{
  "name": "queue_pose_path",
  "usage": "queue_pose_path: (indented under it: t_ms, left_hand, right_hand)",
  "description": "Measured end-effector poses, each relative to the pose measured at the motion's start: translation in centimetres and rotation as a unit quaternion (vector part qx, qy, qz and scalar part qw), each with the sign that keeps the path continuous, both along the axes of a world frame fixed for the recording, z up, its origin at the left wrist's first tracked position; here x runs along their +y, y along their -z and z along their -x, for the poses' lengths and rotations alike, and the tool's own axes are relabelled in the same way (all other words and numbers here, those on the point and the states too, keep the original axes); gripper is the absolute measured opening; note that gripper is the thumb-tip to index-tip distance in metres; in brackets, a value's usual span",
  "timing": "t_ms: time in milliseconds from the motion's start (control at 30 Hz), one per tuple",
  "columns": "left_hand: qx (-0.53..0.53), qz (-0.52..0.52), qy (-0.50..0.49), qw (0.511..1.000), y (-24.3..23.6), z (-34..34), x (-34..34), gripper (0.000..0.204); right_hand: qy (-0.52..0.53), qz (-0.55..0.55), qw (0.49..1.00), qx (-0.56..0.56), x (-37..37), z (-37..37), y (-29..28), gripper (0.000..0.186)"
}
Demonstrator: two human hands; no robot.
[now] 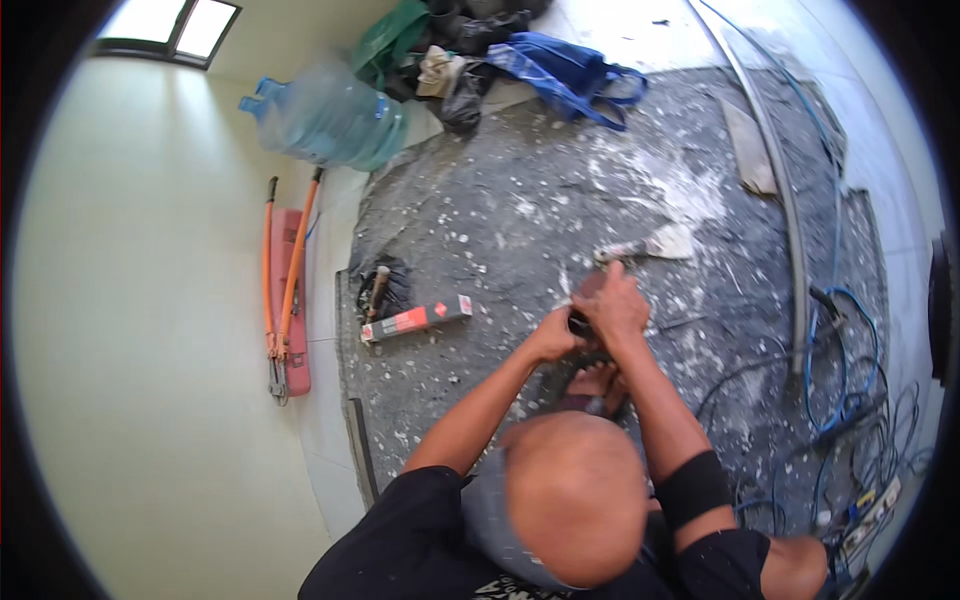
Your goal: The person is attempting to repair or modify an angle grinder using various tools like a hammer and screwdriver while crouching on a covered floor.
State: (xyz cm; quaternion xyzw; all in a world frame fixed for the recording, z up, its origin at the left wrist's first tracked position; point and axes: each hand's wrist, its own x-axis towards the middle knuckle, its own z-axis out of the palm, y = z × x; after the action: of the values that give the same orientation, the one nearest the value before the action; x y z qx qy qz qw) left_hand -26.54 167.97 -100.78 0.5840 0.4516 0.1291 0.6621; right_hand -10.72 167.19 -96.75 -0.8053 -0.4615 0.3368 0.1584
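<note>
My left hand (553,335) is closed on the near left side of a small dark round piece (579,323). Its kind is hard to make out, as fingers cover much of it. From the right, my right hand (620,308) curls over the same piece, its fingers bent and closed. A reddish-brown patch (592,284) shows just beyond the fingers. Past the right hand lies a scraper-like tool (668,242) with a broad, white-smeared end. My sandalled foot (592,380) is below the hands, and my bent knee (575,495) is nearer still.
A grey, white-spattered sheet (500,240) covers the floor. To the left are a long box (417,318), a wooden-handled tool (378,290) and orange-handled bolt cutters (292,275). A water bottle (335,118) and blue bag (570,75) lie farther off. Cables (850,410) and a pipe (785,190) run along the right.
</note>
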Motion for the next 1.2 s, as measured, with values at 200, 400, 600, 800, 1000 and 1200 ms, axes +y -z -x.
queue_pose_path:
  t_ms: [200, 400, 600, 800, 1000, 1200]
  left_hand:
    - [0.343, -0.316, -0.329, 0.821, -0.5, 17.3, 7.7, 0.028]
    - [0.680, -0.275, -0.226, 0.641, -0.3, 37.1, 12.2, 0.054]
    - [0.455, -0.432, -0.285, 0.725, -1.9, 25.0, 12.1, 0.032]
    - [0.062, -0.091, -0.026, 0.994, -2.9, 1.2, 6.1, 0.028]
    - [0.090, 0.006, -0.077, 0.993, -2.9, -2.0, 6.5, 0.021]
    - [0.052, 0.069, -0.086, 0.993, -1.2, -1.9, 6.7, 0.016]
  right_hand:
    - [-0.028, 0.022, 0.999, -0.020, 0.7, 0.4, -0.3, 0.072]
    - [-0.015, 0.036, 0.999, -0.028, 0.8, 0.8, -0.2, 0.072]
    - [-0.016, 0.023, 0.999, -0.029, 0.4, 0.4, 0.3, 0.077]
    - [-0.027, 0.007, 1.000, 0.005, 0.4, -0.2, -0.2, 0.073]
    - [-0.020, 0.017, 0.999, 0.020, 0.4, -0.2, 0.0, 0.075]
    - [-0.133, -0.042, 0.989, 0.055, -1.2, -6.2, 0.9, 0.056]
